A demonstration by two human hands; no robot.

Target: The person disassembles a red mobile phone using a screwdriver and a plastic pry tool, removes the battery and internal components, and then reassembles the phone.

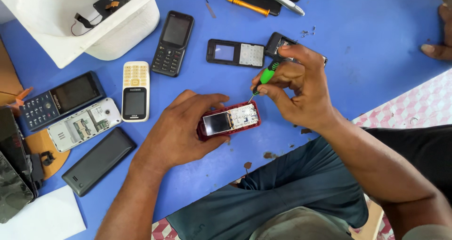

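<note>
lying crosswise, red phone (229, 121) screen end toward left hand (181, 129).

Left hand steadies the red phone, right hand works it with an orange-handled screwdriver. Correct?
Not quite. In the head view the screwdriver in the right hand has a green handle; the orange-handled tool lies unused at the top of the table. The left hand does steady the red phone.

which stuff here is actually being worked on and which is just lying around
In use:
- red phone, case open, held by the left hand
- green screwdriver in the right hand, tip at the phone

Lying about:
- black phone
- white and gold phone
- orange screwdriver
- white tub
</note>
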